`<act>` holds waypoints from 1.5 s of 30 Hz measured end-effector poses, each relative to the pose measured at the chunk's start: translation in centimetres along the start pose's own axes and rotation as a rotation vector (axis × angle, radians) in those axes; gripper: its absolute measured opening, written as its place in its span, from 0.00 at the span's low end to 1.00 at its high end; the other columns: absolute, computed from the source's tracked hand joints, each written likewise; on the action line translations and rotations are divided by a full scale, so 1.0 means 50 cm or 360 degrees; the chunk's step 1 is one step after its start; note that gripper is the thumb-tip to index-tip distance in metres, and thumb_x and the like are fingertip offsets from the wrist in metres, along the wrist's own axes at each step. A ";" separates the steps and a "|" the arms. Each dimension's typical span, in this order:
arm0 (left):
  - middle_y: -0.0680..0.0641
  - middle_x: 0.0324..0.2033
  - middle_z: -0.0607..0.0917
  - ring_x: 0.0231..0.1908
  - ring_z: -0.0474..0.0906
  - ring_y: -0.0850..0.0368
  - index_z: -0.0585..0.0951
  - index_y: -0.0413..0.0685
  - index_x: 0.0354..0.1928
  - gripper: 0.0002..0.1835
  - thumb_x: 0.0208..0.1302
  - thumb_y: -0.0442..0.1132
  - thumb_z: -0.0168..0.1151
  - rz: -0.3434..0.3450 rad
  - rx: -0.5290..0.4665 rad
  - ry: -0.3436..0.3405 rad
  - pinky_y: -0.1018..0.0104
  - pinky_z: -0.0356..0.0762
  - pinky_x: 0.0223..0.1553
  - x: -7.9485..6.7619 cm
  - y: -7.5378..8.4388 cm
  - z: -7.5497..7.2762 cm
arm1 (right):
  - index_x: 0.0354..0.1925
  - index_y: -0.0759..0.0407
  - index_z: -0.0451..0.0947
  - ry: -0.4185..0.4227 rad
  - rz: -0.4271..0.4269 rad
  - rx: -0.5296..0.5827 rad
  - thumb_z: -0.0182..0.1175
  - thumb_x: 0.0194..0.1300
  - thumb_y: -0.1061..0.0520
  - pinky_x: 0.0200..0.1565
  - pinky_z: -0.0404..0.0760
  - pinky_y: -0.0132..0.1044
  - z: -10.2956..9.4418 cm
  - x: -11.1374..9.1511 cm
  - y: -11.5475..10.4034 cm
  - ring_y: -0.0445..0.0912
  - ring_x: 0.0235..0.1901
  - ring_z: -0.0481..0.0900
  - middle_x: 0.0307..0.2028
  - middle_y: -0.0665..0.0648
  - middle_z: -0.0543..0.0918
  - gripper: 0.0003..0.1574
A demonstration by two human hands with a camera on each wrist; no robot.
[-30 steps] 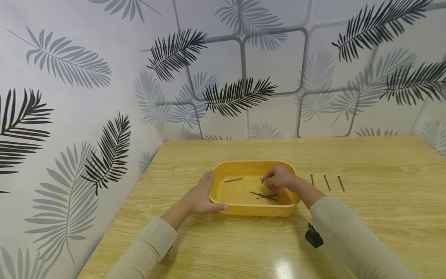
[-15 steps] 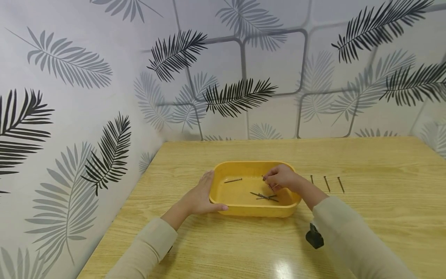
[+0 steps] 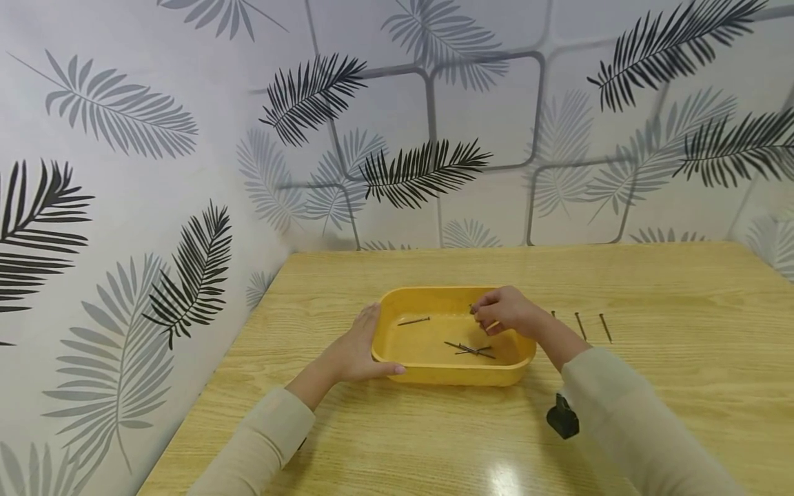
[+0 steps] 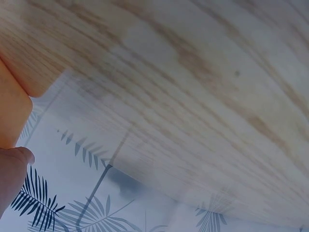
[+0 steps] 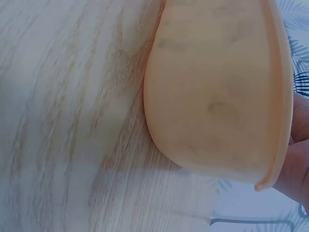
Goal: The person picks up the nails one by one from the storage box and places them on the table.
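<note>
A yellow plastic tub [image 3: 446,375] stands on the wooden table. My left hand [image 3: 353,348] holds its left end, the fingers along the side wall and the thumb on the front rim. Over the tub's right part, my right hand [image 3: 507,310] pinches a dark nail [image 3: 473,308]; its head shows past the fingertips, and the fingers hide much of its shaft. Several crossed nails [image 3: 471,349] lie on the tub floor below that hand. One single nail [image 3: 413,321] lies farther left in the tub. The right wrist view shows the tub's outer end wall [image 5: 217,96].
Right of the tub, three nails lie apart in a row on the table [image 3: 682,386], the rightmost nail [image 3: 606,328] fully visible. A small black object [image 3: 562,417] shows beside the right sleeve. A leaf-patterned wall covering [image 3: 397,103] rises behind and to the left.
My right hand has risen slightly and shifted a little right within the tub, with the nail lifting away from the pile. The left hand and the tub stay in place.
</note>
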State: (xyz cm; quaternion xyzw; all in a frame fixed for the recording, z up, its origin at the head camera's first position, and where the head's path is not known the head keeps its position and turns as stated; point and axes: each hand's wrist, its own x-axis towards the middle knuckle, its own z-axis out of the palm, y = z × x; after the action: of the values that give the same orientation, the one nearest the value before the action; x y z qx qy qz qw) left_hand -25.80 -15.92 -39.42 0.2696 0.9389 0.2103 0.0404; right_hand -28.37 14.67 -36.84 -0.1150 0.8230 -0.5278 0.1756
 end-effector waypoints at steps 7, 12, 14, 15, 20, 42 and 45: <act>0.38 0.72 0.44 0.73 0.38 0.44 0.37 0.42 0.73 0.65 0.46 0.70 0.62 0.0006 -0.0005 0.0006 0.47 0.46 0.70 0.000 0.000 0.001 | 0.54 0.78 0.68 -0.0018 -0.0027 0.0021 0.50 0.66 0.63 0.38 0.82 0.37 -0.007 -0.005 -0.006 0.45 0.34 0.78 0.45 0.66 0.76 0.22; 0.39 0.73 0.45 0.72 0.39 0.43 0.38 0.42 0.73 0.65 0.46 0.69 0.62 0.0012 0.0001 0.0014 0.46 0.46 0.70 0.001 -0.001 0.002 | 0.53 0.77 0.68 -0.0010 -0.0049 0.0032 0.50 0.66 0.63 0.37 0.81 0.36 -0.012 -0.008 -0.015 0.44 0.32 0.77 0.43 0.62 0.77 0.21; 0.39 0.72 0.45 0.72 0.39 0.43 0.38 0.42 0.73 0.65 0.46 0.70 0.62 0.0011 0.0002 0.0014 0.46 0.46 0.70 0.002 -0.001 0.002 | 0.53 0.77 0.68 0.0002 -0.0042 0.0028 0.50 0.66 0.64 0.37 0.81 0.36 -0.016 -0.011 -0.021 0.43 0.31 0.76 0.40 0.59 0.77 0.20; 0.39 0.72 0.45 0.72 0.39 0.43 0.38 0.41 0.73 0.65 0.46 0.70 0.62 0.0009 0.0001 0.0014 0.46 0.46 0.70 0.002 0.000 0.002 | 0.53 0.77 0.68 0.0005 -0.0041 0.0020 0.50 0.66 0.64 0.38 0.81 0.37 -0.018 -0.013 -0.023 0.42 0.30 0.75 0.37 0.57 0.77 0.21; 0.38 0.72 0.45 0.72 0.39 0.43 0.38 0.41 0.73 0.65 0.46 0.70 0.61 0.0005 0.0000 0.0011 0.46 0.46 0.70 0.002 -0.001 0.003 | 0.53 0.76 0.68 0.0022 -0.0025 -0.0003 0.50 0.66 0.64 0.37 0.82 0.37 -0.028 -0.019 -0.029 0.41 0.29 0.75 0.30 0.51 0.77 0.20; 0.39 0.72 0.46 0.72 0.39 0.44 0.40 0.42 0.73 0.64 0.46 0.69 0.63 0.0017 -0.0036 0.0030 0.46 0.46 0.70 0.000 0.001 0.001 | 0.58 0.75 0.64 0.0168 0.0074 -0.0040 0.50 0.68 0.61 0.41 0.82 0.36 -0.091 -0.047 -0.029 0.44 0.35 0.78 0.38 0.58 0.78 0.25; 0.39 0.72 0.46 0.73 0.39 0.44 0.40 0.42 0.73 0.64 0.46 0.68 0.63 0.0018 -0.0033 0.0030 0.46 0.46 0.70 0.000 0.001 0.001 | 0.59 0.75 0.64 0.0194 0.0077 -0.0049 0.50 0.68 0.60 0.44 0.82 0.38 -0.100 -0.051 -0.022 0.44 0.37 0.78 0.42 0.61 0.77 0.26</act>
State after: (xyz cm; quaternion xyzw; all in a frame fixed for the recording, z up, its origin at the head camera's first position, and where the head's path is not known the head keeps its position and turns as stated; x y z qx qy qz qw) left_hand -25.77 -15.85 -39.46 0.2723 0.9355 0.2228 0.0331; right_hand -28.11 19.28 -33.50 -0.0656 0.8427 -0.5168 0.1360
